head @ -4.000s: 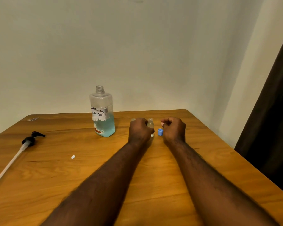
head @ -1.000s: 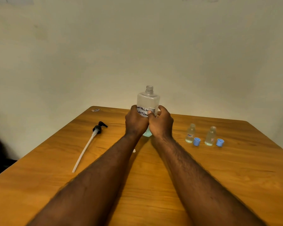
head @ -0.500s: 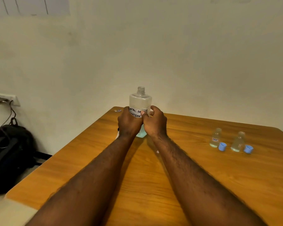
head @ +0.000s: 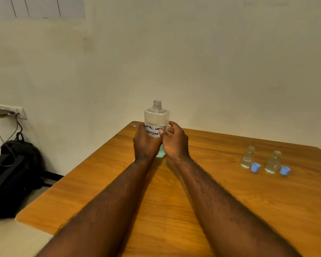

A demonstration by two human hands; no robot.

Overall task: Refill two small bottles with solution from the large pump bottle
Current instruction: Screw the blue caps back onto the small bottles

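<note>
While our left hand (head: 145,145) and right hand (head: 175,143) both grip the uncapped large bottle (head: 157,115), upright at the bench's (head: 174,204) far side, the left small bottle (head: 247,157) and right small bottle (head: 272,162) stand open well to its right.

Left forearm (head: 109,201) and right forearm (head: 211,197) bare, hairy; left hand (head: 145,144), right hand (head: 175,143) bare.

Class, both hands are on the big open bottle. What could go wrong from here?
Spill: the big bottle, held by the left hand and right hand, has an open neck wider than those of the small bottles, so pouring may miss.
Tip-over: the small bottles stand uncapped beside their caps; a knock could topple them.
</note>
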